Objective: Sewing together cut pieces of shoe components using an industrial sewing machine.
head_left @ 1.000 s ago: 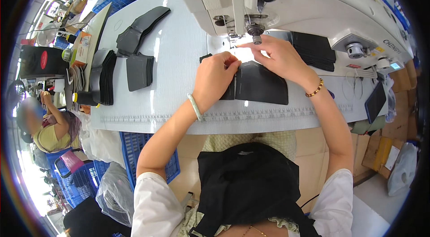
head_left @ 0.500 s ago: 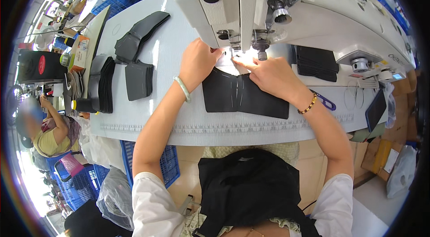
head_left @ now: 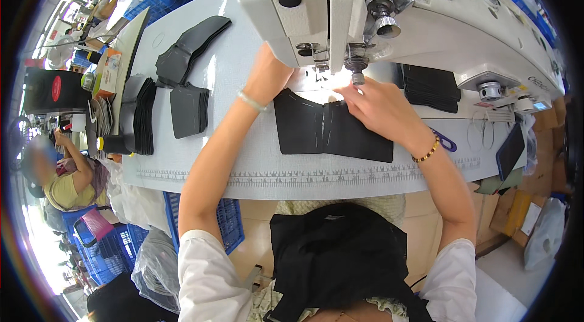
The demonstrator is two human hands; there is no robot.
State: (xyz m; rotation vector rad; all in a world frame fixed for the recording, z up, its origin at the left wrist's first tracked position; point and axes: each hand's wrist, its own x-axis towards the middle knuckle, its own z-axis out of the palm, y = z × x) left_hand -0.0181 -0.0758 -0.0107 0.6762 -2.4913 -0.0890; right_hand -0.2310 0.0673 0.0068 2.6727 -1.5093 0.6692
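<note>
A black fabric piece [head_left: 331, 130] with pale stitched or marked lines lies flat on the table, its curved far edge at the sewing machine's needle area [head_left: 322, 76]. My left hand [head_left: 271, 72] reaches behind the left side of the machine head; its fingers are hidden and the hand is slightly blurred. By the needle, to its right, my right hand [head_left: 380, 106] rests over the fabric's far right part. Its fingers are bent together near the presser foot, partly behind a metal knob and washed out by the lamp. What they pinch, if anything, does not show.
The white sewing machine [head_left: 426, 24] spans the far side. Stacks of black pieces [head_left: 190, 109] lie at left, another stack [head_left: 429, 88] at right. A purple-handled tool [head_left: 447, 139] and a phone-like dark slab [head_left: 510, 150] lie at right. A co-worker [head_left: 73, 182] sits far left.
My left hand has moved forward, farther behind the machine head. The right hand's outstretched finger has drawn in, and its wrist has shifted slightly right and nearer. The black fabric piece has hardly moved.
</note>
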